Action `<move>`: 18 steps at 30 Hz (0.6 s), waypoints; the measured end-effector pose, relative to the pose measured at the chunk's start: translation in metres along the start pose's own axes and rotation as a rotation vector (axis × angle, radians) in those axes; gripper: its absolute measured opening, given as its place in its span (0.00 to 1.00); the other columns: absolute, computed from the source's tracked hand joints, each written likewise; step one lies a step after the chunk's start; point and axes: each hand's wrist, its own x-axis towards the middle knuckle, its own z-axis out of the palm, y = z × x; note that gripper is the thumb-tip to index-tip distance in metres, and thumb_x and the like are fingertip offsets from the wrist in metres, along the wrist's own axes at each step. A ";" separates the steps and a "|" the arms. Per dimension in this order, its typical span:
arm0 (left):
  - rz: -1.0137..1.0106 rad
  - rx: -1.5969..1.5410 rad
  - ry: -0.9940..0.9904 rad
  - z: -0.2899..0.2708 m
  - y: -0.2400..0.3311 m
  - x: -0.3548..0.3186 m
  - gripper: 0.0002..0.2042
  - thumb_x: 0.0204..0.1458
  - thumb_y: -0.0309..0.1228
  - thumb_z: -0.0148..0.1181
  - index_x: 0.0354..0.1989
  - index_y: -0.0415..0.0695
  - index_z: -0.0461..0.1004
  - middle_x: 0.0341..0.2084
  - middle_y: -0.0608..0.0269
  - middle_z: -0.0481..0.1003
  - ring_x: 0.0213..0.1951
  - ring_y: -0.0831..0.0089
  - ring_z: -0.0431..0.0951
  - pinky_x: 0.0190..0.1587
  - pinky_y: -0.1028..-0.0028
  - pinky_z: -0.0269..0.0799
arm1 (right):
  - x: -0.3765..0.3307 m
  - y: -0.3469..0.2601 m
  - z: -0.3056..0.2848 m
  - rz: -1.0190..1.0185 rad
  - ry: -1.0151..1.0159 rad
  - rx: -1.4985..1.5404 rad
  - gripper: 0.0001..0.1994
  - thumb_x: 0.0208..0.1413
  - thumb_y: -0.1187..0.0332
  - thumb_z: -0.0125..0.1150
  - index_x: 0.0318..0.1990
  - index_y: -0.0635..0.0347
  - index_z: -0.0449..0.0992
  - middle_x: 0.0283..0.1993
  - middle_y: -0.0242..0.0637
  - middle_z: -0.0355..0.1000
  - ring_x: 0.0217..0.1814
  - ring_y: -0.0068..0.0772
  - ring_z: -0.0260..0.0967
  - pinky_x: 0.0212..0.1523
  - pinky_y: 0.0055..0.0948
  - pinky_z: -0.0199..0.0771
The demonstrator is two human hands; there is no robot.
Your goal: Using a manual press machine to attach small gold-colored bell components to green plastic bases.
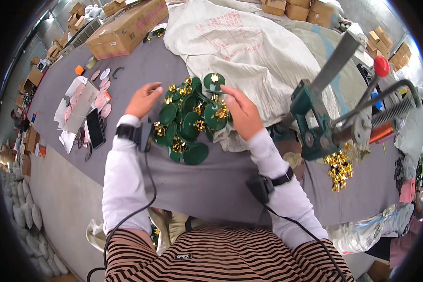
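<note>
— Green discs (189, 123) with gold bows lie heaped on the grey table (207, 183), between both hands. What are the hands doing?

— Left hand (143, 99) hovers open at the heap's left edge; right hand (242, 113) rests spread on its right side, gripping nothing.

— Best approach?

— Probably sweep inward evenly, keeping discs off the white sack (249, 47) and clear of the green press (315, 127).

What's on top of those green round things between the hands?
Shiny gold foil bits sit on many of the green discs. The discs overlap in a heap on the grey table, so any gold bits on the lower discs are covered and cannot be seen.
</note>
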 end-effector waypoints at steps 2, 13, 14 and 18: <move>0.069 0.026 0.076 -0.002 0.020 -0.037 0.17 0.59 0.36 0.56 0.53 0.40 0.74 0.48 0.57 0.76 0.52 0.72 0.73 0.55 0.72 0.66 | -0.043 -0.026 -0.030 -0.024 -0.056 -0.068 0.13 0.60 0.70 0.50 0.48 0.64 0.75 0.47 0.47 0.74 0.51 0.45 0.71 0.53 0.34 0.68; 0.603 0.689 0.347 0.157 0.091 -0.079 0.18 0.38 0.38 0.70 0.39 0.44 0.78 0.44 0.60 0.75 0.48 0.57 0.72 0.50 0.62 0.66 | -0.240 -0.078 -0.162 0.073 -0.144 -0.249 0.09 0.52 0.79 0.56 0.41 0.63 0.78 0.35 0.41 0.77 0.39 0.41 0.74 0.42 0.32 0.74; 0.509 0.714 0.292 0.159 0.086 -0.070 0.16 0.38 0.37 0.70 0.35 0.44 0.79 0.42 0.61 0.76 0.47 0.58 0.72 0.50 0.62 0.66 | -0.249 -0.078 -0.171 0.094 -0.114 -0.262 0.09 0.52 0.79 0.56 0.41 0.64 0.78 0.34 0.40 0.77 0.37 0.40 0.74 0.41 0.32 0.74; 0.657 0.613 0.489 0.167 0.092 -0.071 0.14 0.38 0.35 0.70 0.33 0.44 0.78 0.41 0.62 0.77 0.48 0.59 0.73 0.49 0.62 0.67 | -0.282 -0.078 -0.200 0.218 0.003 -0.309 0.09 0.52 0.79 0.56 0.40 0.64 0.78 0.32 0.39 0.77 0.36 0.36 0.74 0.39 0.30 0.73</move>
